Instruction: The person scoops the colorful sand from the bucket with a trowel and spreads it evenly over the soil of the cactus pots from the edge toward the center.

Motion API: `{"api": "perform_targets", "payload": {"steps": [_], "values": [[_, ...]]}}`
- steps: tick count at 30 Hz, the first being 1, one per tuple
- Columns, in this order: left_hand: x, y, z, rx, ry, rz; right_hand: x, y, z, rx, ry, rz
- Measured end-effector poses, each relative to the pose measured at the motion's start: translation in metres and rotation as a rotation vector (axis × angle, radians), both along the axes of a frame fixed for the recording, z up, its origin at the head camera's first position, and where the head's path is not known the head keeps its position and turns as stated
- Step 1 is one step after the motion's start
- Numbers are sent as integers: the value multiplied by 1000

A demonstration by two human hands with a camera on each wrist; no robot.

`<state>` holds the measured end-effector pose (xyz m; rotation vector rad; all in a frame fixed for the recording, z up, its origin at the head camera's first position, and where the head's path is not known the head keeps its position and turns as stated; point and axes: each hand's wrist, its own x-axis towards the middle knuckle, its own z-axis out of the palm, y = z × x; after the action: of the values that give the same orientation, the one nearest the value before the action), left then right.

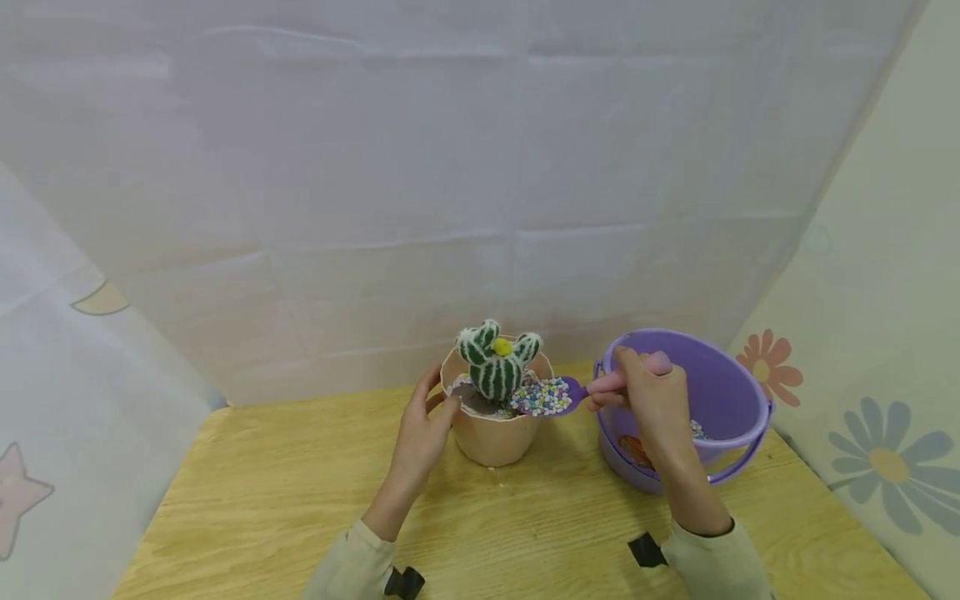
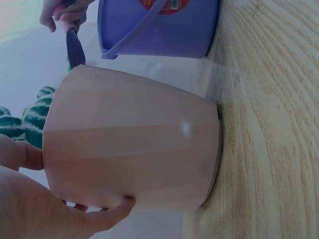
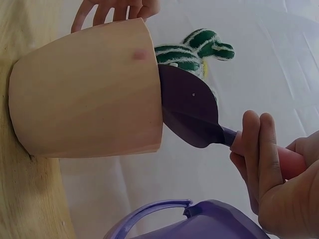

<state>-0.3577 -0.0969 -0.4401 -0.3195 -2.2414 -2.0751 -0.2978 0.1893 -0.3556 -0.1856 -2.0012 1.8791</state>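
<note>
A peach flower pot (image 1: 495,442) stands on the table, holding a green-and-white striped knitted cactus (image 1: 498,377) with a yellow flower. My left hand (image 1: 423,429) grips the pot's left side, its thumb at the rim and its fingers against the outer wall (image 2: 115,211). In my right hand (image 1: 654,400) is the pink handle of a small trowel (image 3: 192,107). Its purple blade reaches over the pot's right rim, beside the cactus. Small multicoloured pebbles (image 1: 546,397) are heaped on the blade; others lie inside the pot around a dark patch.
A purple bucket (image 1: 720,383) stands right of the pot, behind my right forearm, with some pebbles (image 1: 697,430) at its bottom and its handle hanging at the front. The wooden table (image 1: 285,483) meets a pale cloth backdrop (image 1: 375,208) behind, with printed cloths at both sides.
</note>
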Motion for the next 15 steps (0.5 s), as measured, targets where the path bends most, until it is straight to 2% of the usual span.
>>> {"api": "perform_targets", "payload": {"steps": [15], "values": [[10, 13, -8, 11, 30, 83, -13, 10, 0, -18, -37, 96]]}}
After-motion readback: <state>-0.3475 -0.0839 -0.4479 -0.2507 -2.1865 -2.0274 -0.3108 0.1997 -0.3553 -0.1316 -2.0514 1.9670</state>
